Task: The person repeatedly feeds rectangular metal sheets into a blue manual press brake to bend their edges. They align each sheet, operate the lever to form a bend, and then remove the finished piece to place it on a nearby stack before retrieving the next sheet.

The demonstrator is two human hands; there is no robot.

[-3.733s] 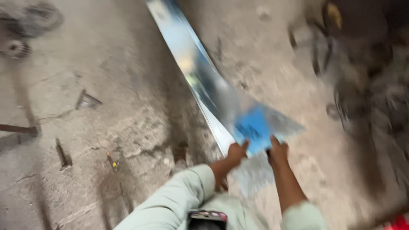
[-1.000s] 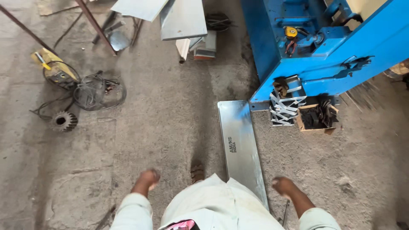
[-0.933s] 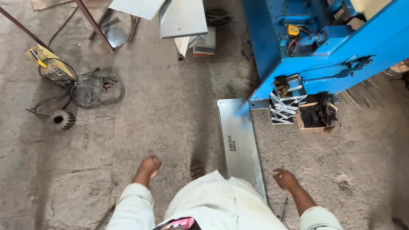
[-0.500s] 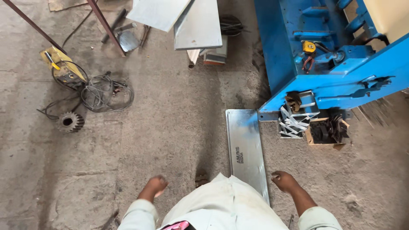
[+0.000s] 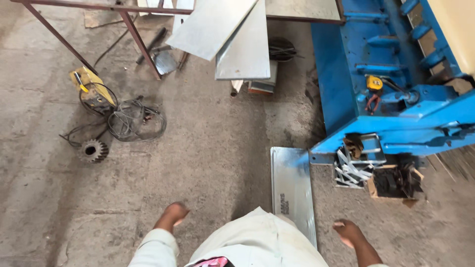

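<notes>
I see both hands empty with fingers loosely curled: my left hand [image 5: 172, 214] well left of the metal sheet [image 5: 293, 190], my right hand [image 5: 348, 232] just right of it. The sheet lies flat on the concrete floor [image 5: 208, 148], its far end by the blue machine [image 5: 386, 99], with a scrap box [image 5: 391, 180] right of it and a cable tangle [image 5: 131, 118] and gear wheel [image 5: 92, 150] well left.

The metal sheet [image 5: 293, 190] runs under the person's shirt [image 5: 257, 242]; the blue machine [image 5: 396, 99] is cut off at the right edge.

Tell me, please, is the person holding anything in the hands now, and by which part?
Nothing is held. The left hand and the right hand both hang empty above the floor. The metal sheet lies on the concrete between them, untouched.
</notes>
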